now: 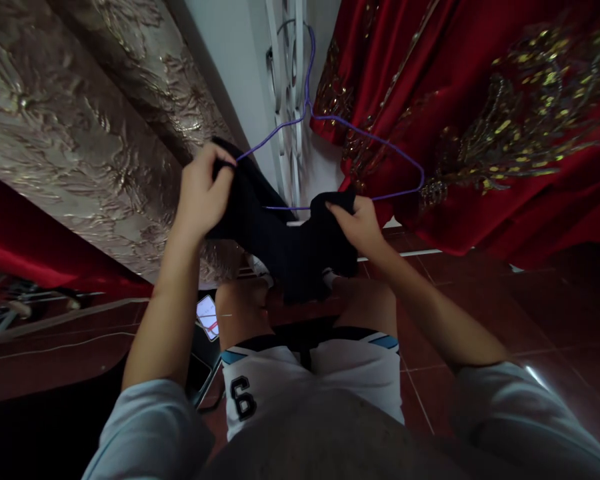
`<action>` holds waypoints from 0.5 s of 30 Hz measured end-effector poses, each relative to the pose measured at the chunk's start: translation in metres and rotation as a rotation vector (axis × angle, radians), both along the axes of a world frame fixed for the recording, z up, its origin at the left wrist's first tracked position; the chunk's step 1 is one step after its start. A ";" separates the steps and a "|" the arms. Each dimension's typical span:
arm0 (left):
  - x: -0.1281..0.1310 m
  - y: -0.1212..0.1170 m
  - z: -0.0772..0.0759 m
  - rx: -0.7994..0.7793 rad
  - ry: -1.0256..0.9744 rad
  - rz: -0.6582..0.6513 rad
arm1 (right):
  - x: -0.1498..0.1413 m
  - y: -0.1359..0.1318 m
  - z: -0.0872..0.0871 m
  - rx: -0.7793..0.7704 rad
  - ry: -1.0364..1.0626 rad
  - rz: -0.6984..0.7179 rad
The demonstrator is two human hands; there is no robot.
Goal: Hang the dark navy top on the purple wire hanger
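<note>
A dark garment (280,250), navy or black, hangs between my hands in front of my knees. My left hand (206,183) pinches its upper left part where the cloth meets a purple hanger (363,131). My right hand (357,220) grips another part of the garment, thumb on top, near the hanger's lower bar. The hanger's left end is hidden inside the cloth, while its right end sticks out bare. At the top, the hook reaches a white metal grille (293,87). What kind of garment it is cannot be made out.
A beige embossed curtain (105,120) hangs on the left. Red cloth with gold sequins (480,147) drapes down the right side. A lit phone (208,317) lies by my left knee. Reddish tiles (460,300) cover the floor.
</note>
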State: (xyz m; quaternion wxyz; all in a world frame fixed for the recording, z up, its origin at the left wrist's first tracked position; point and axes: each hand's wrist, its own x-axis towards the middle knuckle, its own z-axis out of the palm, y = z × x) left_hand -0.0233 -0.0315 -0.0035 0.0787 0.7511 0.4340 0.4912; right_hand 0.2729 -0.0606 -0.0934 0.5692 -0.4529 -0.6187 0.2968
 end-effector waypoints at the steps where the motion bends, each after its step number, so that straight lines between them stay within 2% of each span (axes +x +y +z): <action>1: 0.007 0.005 0.001 -0.011 0.021 -0.041 | 0.000 -0.003 -0.002 0.018 -0.011 0.026; 3: 0.016 0.012 0.001 -0.036 0.101 -0.097 | 0.008 -0.008 -0.003 0.135 -0.036 -0.034; 6: 0.014 0.019 -0.002 -0.025 0.247 -0.094 | 0.040 -0.009 0.006 0.428 0.009 -0.363; 8: 0.009 0.024 -0.003 0.011 0.294 -0.073 | 0.068 -0.007 0.019 0.465 0.032 -0.494; 10: 0.002 0.030 -0.004 0.051 0.301 -0.044 | 0.095 -0.007 0.035 0.307 -0.003 -0.443; 13: -0.008 0.038 -0.006 0.070 0.292 0.029 | 0.120 -0.008 0.057 -0.044 -0.039 -0.175; 15: -0.009 0.039 -0.007 0.043 0.271 0.058 | 0.124 -0.004 0.065 -0.116 0.022 -0.061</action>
